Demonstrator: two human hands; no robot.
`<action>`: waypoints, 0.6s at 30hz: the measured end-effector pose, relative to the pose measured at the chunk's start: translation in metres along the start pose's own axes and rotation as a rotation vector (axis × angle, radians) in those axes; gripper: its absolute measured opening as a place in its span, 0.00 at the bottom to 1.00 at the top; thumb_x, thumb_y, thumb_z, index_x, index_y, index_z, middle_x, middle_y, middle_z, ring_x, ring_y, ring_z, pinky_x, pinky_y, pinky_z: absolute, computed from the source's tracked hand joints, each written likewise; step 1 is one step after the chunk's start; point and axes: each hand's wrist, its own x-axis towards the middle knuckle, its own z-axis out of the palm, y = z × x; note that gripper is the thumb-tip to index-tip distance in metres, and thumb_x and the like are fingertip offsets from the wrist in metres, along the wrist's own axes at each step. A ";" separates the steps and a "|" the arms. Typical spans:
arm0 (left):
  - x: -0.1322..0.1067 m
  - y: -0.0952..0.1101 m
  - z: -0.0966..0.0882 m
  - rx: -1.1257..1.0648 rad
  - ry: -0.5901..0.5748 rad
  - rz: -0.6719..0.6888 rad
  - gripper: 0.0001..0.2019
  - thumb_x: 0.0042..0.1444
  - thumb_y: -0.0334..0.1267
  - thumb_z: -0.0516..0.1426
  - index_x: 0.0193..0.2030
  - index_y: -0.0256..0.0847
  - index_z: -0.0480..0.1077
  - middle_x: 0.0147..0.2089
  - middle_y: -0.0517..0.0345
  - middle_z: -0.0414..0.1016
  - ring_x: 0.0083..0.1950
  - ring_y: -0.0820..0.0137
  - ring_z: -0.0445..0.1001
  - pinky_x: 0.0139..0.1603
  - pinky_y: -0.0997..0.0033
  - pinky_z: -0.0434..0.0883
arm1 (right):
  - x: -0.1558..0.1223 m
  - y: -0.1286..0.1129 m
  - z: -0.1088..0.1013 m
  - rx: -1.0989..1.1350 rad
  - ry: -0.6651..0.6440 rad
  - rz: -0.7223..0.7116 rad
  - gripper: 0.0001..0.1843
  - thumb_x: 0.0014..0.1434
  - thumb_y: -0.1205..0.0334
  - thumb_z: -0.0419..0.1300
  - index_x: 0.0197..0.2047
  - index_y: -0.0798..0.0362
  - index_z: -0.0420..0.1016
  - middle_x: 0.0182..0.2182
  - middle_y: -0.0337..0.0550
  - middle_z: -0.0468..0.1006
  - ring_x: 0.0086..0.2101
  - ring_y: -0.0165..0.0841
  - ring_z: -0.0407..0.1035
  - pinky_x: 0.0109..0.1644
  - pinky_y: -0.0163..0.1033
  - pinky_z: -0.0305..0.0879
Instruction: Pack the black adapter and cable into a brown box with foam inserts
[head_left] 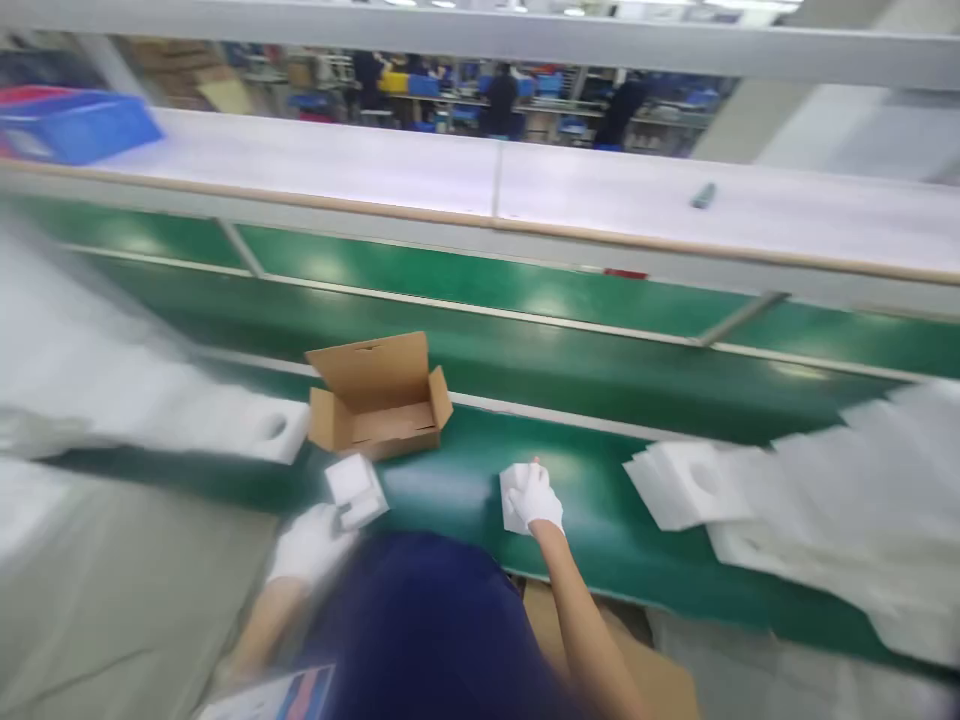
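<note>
An open cardboard box [386,422] sits on the green work surface with its lid raised and side flaps spread. Just in front of it is a white foam block [351,480] with a notch in its side. My left hand [311,545], in a white glove and slightly blurred, grips this block at its lower left edge. To the right, my right hand [538,497], also gloved, has its fingers closed over a second white foam block [510,508] near the front edge of the green surface.
Stacked white foam sheets with round holes lie at left [225,420] and right [825,510]. A white shelf [375,160] runs across the back, carrying a blue bin [82,125] and a small dark object [703,196]. Beyond it, people are at benches.
</note>
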 end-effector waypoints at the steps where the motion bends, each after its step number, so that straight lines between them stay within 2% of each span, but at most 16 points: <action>1: 0.003 0.003 0.013 -0.015 -0.013 -0.017 0.25 0.54 0.52 0.53 0.54 0.39 0.66 0.59 0.46 0.65 0.57 0.56 0.65 0.50 0.63 0.65 | 0.003 -0.003 0.005 -0.031 -0.002 -0.004 0.38 0.58 0.56 0.52 0.68 0.59 0.44 0.60 0.61 0.56 0.44 0.42 0.70 0.44 0.42 0.64; 3: 0.011 0.007 0.036 -0.024 0.012 -0.022 0.27 0.52 0.47 0.55 0.58 0.38 0.63 0.60 0.45 0.64 0.58 0.55 0.63 0.50 0.62 0.64 | 0.004 -0.001 0.005 -0.066 0.020 -0.011 0.34 0.59 0.58 0.48 0.67 0.58 0.46 0.59 0.60 0.56 0.41 0.42 0.71 0.42 0.43 0.64; 5: 0.019 0.009 0.053 -0.025 0.057 -0.017 0.28 0.51 0.41 0.55 0.60 0.37 0.61 0.59 0.44 0.64 0.57 0.56 0.63 0.50 0.61 0.64 | 0.004 0.010 -0.002 -0.061 0.069 0.023 0.33 0.61 0.55 0.44 0.67 0.56 0.47 0.59 0.60 0.57 0.41 0.44 0.71 0.42 0.46 0.65; 8: 0.034 0.006 0.065 -0.036 0.076 -0.003 0.23 0.52 0.35 0.53 0.56 0.37 0.65 0.54 0.44 0.69 0.54 0.58 0.66 0.49 0.62 0.63 | 0.008 0.037 -0.013 -0.015 0.139 0.124 0.34 0.62 0.50 0.38 0.68 0.55 0.43 0.59 0.60 0.57 0.42 0.49 0.71 0.43 0.51 0.65; 10: 0.044 0.000 0.064 -0.044 0.072 0.006 0.19 0.52 0.32 0.52 0.51 0.38 0.69 0.50 0.46 0.71 0.52 0.58 0.67 0.48 0.62 0.64 | 0.014 0.058 -0.010 0.017 0.127 0.175 0.36 0.61 0.49 0.37 0.68 0.57 0.43 0.58 0.62 0.58 0.45 0.52 0.69 0.45 0.54 0.64; 13: 0.055 -0.014 0.056 -0.057 0.092 -0.005 0.18 0.52 0.29 0.51 0.49 0.39 0.70 0.50 0.46 0.71 0.53 0.57 0.66 0.49 0.61 0.64 | 0.023 0.089 0.007 0.042 0.126 0.225 0.39 0.59 0.47 0.41 0.68 0.59 0.43 0.58 0.64 0.58 0.47 0.56 0.67 0.46 0.57 0.64; 16: 0.060 -0.034 0.049 -0.075 0.123 -0.055 0.18 0.53 0.28 0.49 0.50 0.39 0.70 0.52 0.45 0.70 0.54 0.58 0.66 0.49 0.60 0.64 | 0.028 0.108 0.019 0.025 0.248 0.213 0.44 0.54 0.41 0.47 0.66 0.61 0.51 0.57 0.66 0.59 0.50 0.60 0.63 0.47 0.60 0.63; 18: 0.061 -0.048 0.046 -0.087 0.134 -0.088 0.19 0.54 0.27 0.48 0.51 0.40 0.70 0.53 0.46 0.69 0.54 0.58 0.66 0.50 0.60 0.65 | 0.028 0.105 0.016 -0.011 0.377 0.160 0.43 0.52 0.41 0.50 0.62 0.63 0.58 0.56 0.68 0.60 0.52 0.61 0.58 0.49 0.61 0.62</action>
